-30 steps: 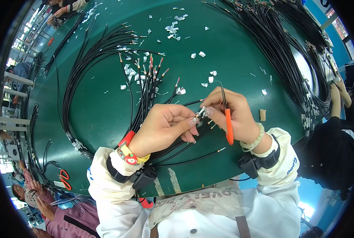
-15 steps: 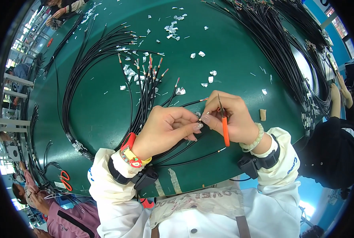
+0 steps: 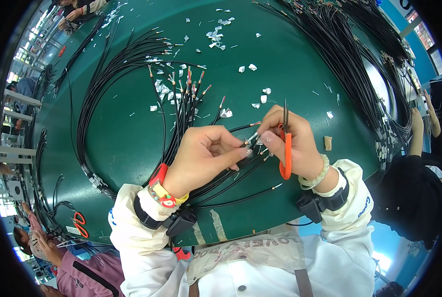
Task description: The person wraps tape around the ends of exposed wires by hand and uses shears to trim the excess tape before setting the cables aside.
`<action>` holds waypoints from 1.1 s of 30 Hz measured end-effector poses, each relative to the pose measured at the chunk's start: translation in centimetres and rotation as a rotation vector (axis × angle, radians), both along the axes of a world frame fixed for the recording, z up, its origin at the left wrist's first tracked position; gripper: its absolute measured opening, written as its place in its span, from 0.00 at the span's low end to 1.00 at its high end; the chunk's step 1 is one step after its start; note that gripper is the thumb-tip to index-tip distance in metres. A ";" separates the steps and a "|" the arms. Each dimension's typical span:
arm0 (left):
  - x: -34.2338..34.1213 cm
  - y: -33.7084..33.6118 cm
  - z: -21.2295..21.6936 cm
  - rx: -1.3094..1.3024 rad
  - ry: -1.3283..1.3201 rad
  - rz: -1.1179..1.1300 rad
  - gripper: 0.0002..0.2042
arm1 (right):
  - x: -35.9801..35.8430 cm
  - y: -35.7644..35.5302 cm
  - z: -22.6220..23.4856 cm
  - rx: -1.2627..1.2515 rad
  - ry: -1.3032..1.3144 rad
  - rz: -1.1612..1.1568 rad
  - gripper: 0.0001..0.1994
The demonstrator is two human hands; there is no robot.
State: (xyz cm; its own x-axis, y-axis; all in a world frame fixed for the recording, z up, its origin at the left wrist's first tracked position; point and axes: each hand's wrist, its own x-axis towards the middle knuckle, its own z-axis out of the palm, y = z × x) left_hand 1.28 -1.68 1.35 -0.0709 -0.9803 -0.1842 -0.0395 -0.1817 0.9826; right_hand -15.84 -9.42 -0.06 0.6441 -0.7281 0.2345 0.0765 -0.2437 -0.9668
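Observation:
My left hand [image 3: 206, 154] pinches a black cable [image 3: 244, 145] close to its stripped end, between thumb and forefinger. That end shows a silvery wrapping [image 3: 252, 137] and points toward my other hand. Orange-handled scissors [image 3: 287, 156] rest in my right hand [image 3: 296, 141], blades upward. The thumb and forefinger of that hand are at the silvery end; whether they grip it is unclear. Beyond my left hand stands a bunch of black cables [image 3: 181, 116] with stripped, coloured wire tips. Other cable ends lie beneath my hands, partly hidden.
Foil scraps [image 3: 214, 37] are scattered over the green table [image 3: 280, 64]. Cable bundles lie at the left [image 3: 90, 109] and far right [image 3: 347, 64]. Another pair of orange-handled scissors [image 3: 81, 225] is at the lower left. Co-workers [image 3: 90, 270] sit around the table.
My right hand has shifted slightly right, and its scissors have turned more upright. The silvery cable end now shows between my hands. My left hand has barely moved.

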 end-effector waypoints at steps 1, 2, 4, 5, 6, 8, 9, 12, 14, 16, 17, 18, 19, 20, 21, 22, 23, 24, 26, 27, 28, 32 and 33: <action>-0.2 0.0 0.0 -0.038 -0.075 0.021 0.03 | -0.1 0.0 0.0 0.037 0.014 -0.022 0.07; -0.3 0.0 0.0 -0.038 -0.074 0.021 0.03 | -0.1 0.0 0.0 0.038 0.016 -0.022 0.07; -0.6 0.0 0.2 -0.216 -0.322 0.003 0.03 | -0.1 0.1 -0.1 -0.021 0.120 -0.002 0.07; -0.7 0.1 0.3 -0.304 -0.446 -0.007 0.04 | -0.2 0.1 -0.1 -0.051 0.172 0.008 0.07; -0.7 0.1 0.3 -0.302 -0.446 -0.007 0.04 | -0.2 0.1 0.0 -0.049 0.172 0.009 0.07; -0.8 0.0 0.4 -0.238 -0.343 0.030 0.03 | -0.3 0.2 0.2 -0.095 0.169 0.000 0.08; -0.8 -0.1 0.4 -0.207 -0.292 0.051 0.02 | -0.4 0.2 0.3 -0.120 0.167 -0.001 0.08; -0.6 0.0 0.2 -0.145 -0.214 0.074 0.02 | -0.7 -0.2 0.5 -0.180 0.180 0.044 0.12; -0.5 0.0 0.3 -0.116 -0.175 0.084 0.02 | -1.0 -0.4 0.8 -0.212 0.186 0.066 0.14; -0.4 0.1 0.8 -0.091 -0.061 0.088 0.02 | -1.3 -0.4 1.2 -0.399 0.362 0.043 0.20; -0.4 0.1 1.0 -0.077 -0.004 0.091 0.02 | -1.3 -0.3 1.2 -0.493 0.450 0.031 0.23; -0.3 0.2 1.1 -0.078 -0.004 0.092 0.02 | -1.2 -0.2 1.2 -0.494 0.450 0.032 0.23; -0.3 0.3 1.3 -0.102 -0.014 0.073 0.02 | -1.1 0.0 1.0 -0.477 0.462 0.062 0.24; -0.3 0.5 1.3 -0.124 -0.023 0.055 0.03 | -1.0 0.2 0.9 -0.461 0.475 0.092 0.25; -0.3 0.6 1.4 -0.147 -0.033 0.036 0.03 | -0.9 0.3 0.8 -0.443 0.487 0.122 0.27; -0.2 0.6 1.4 -0.145 -0.033 0.034 0.03 | -0.8 0.4 0.8 -0.440 0.487 0.120 0.27; -0.2 0.5 1.4 -0.180 -0.071 0.013 0.03 | -0.7 0.5 0.8 -0.445 0.481 0.129 0.27; 0.0 0.5 1.4 -0.217 -0.109 -0.009 0.03 | -0.5 0.6 0.8 -0.451 0.475 0.137 0.27; 0.3 0.5 1.4 -0.253 -0.146 -0.034 0.04 | -0.5 0.6 0.8 -0.455 0.469 0.141 0.27; 0.4 0.5 1.3 -0.266 -0.164 -0.034 0.04 | -0.5 0.6 0.8 -0.448 0.481 0.150 0.28; 0.5 0.5 1.3 -0.279 -0.181 -0.036 0.04 | -0.5 0.6 0.8 -0.441 0.493 0.158 0.28; 0.4 0.6 1.2 -0.279 -0.184 -0.019 0.04 | -0.6 0.5 1.0 -0.430 0.526 0.184 0.28; 0.4 0.6 1.1 -0.271 -0.176 -0.012 0.04 | -0.6 0.5 1.1 -0.426 0.538 0.193 0.28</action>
State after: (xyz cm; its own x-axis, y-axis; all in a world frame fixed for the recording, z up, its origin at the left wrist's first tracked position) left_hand 1.71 -1.11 2.45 -0.0732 -0.9946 0.0735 -0.2134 0.0876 0.9730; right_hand -16.45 -8.91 1.01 0.8585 -0.5054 0.0871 -0.3045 -0.6388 -0.7065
